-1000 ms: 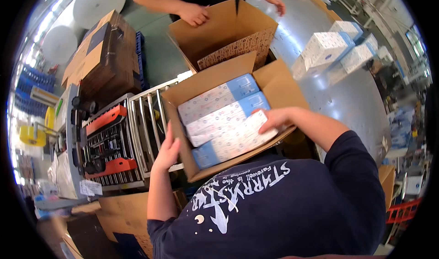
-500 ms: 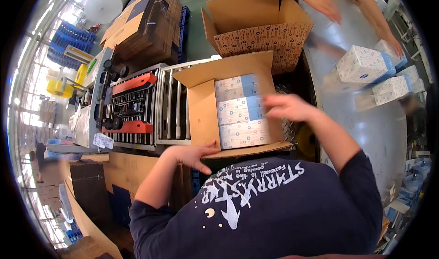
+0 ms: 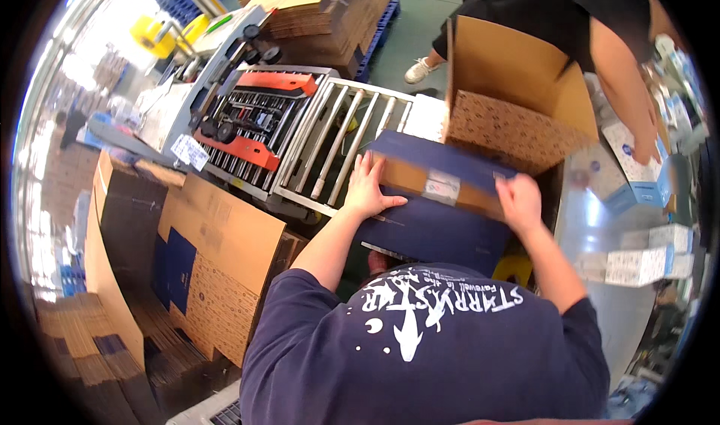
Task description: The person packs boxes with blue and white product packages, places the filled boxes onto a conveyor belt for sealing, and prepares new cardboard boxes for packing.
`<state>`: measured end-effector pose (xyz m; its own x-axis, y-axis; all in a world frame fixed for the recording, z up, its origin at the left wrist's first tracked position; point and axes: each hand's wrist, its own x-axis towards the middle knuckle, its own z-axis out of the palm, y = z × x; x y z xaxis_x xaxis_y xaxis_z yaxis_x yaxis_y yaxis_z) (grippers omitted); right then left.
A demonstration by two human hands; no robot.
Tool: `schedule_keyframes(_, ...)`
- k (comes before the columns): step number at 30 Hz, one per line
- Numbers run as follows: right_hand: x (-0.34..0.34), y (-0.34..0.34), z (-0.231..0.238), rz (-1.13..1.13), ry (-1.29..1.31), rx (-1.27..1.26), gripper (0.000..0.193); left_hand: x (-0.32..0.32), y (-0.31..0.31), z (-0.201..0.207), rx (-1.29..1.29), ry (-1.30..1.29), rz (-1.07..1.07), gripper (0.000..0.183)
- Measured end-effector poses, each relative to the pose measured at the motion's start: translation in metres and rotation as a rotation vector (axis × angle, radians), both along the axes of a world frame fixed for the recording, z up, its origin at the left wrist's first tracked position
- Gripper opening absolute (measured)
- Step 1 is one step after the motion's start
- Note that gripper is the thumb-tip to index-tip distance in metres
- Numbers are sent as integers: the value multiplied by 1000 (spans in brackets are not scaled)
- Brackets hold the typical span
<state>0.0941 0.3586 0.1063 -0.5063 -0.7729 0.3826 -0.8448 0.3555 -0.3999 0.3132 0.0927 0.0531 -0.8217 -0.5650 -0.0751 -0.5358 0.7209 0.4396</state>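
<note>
Half a second ago the carton lay open with its blue-and-white packs showing; now its flaps are folded down and the closed cardboard carton point(image 3: 439, 200) shows only dark blue and brown faces, with a pale label on the brown band. The view has also swung, so the roller conveyor point(image 3: 352, 136) now sits straight ahead of the carton instead of to its left.

The left hand point(image 3: 369, 189) lies flat and spread on the carton's left end, fingers pointing toward the rollers, palm pressed on the blue flap. The right hand point(image 3: 519, 200) is curled over the carton's right end — fingers bent down on the top flap, gripping its edge. The carton rests at the near edge of the conveyor, just in front of the person's chest, touching both hands.

Behind it, at the conveyor's right edge, stands an open brown box point(image 3: 517, 95), with another person point(image 3: 600, 20) in a black top bending over it. To the right, white-and-blue packs point(image 3: 637, 264) lie on a grey table point(image 3: 592, 222). Left of the conveyor sits a red-and-black taping machine point(image 3: 244, 121) — flattened cartons point(image 3: 217, 252) lean below it.
</note>
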Motion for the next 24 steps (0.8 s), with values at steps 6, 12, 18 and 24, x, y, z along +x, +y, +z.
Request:
schedule_keyframes(6,18,-1,-99,-626,-408,-115,75,-28,-69,-51,786,216,69,83)
schedule_keyframes(12,75,-111,-116,-736,-968,-441,84,-74,-203,-9,282,78,-93,72)
schedule_keyframes(18,91,-334,-107,-507,-1077,-631,75,-39,-301,-3,-434,-14,-132,60)
schedule_keyframes(24,86,-526,-100,-320,-1012,-366,74,44,-392,11,-394,-95,62,76)
